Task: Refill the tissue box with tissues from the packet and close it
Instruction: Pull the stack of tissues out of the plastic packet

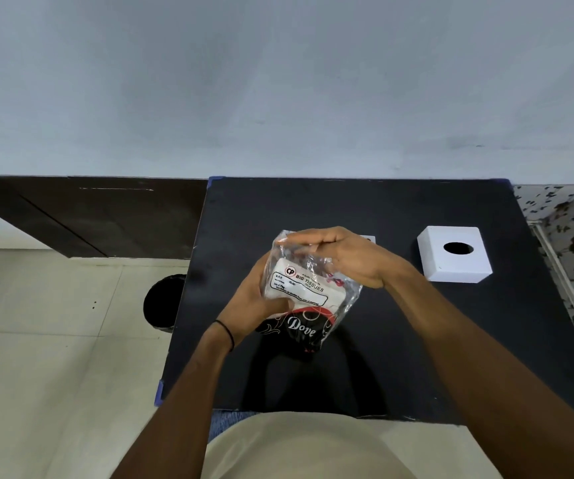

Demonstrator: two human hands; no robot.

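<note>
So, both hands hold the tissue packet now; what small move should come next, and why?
Probably pull the stack out through the top of the tissue packet. The right hand already grips its upper end, the left hand steadies its side, and the tissues are still inside the plastic. The white tissue box waits on the black table, apart from both hands.

A pale blue-grey wall [278, 81] is seen beyond a black tabletop [451, 340]. Cream floor tiles [53, 357], a dark wooden panel [88, 216] and a black bin [162, 302] are seen left.
</note>
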